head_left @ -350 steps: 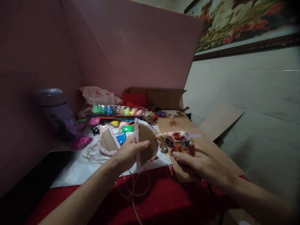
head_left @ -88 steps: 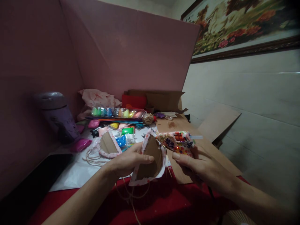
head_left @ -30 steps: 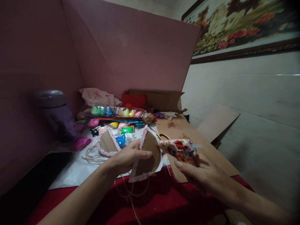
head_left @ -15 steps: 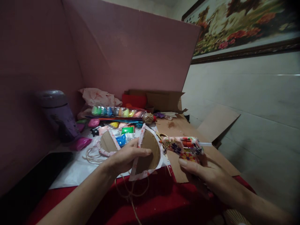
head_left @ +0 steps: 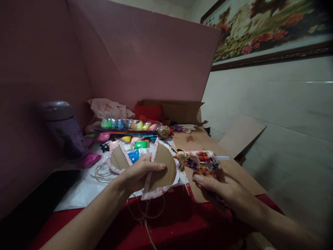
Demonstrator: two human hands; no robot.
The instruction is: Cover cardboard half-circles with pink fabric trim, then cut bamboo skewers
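Pinched in my left hand (head_left: 142, 171) is a half-round cardboard piece (head_left: 164, 173), its edges bordered by pale cloth with pink spots. My right hand (head_left: 218, 185) grips a hot glue gun (head_left: 199, 161) covered in a floral pattern, a clear glue stick poking out of its back. The gun's orange nozzle points left, at or very close to the rounded edge of the cardboard. Behind my left wrist lies a second cloth-edged cardboard piece (head_left: 119, 159). Loops of twine (head_left: 145, 217) hang below the held piece.
A purple tumbler (head_left: 65, 133) stands at the left, near a dark flat object (head_left: 62, 187). Farther back are packs of colored clay (head_left: 130, 124), a twine ball (head_left: 163, 131) and crumpled pink cloth (head_left: 109, 108). Flat cardboard (head_left: 208, 142) covers the table's right side.
My right hand has brought the glue gun slightly left, so its nozzle is closer to the cardboard edge. The left hand and its piece have shifted only a little.
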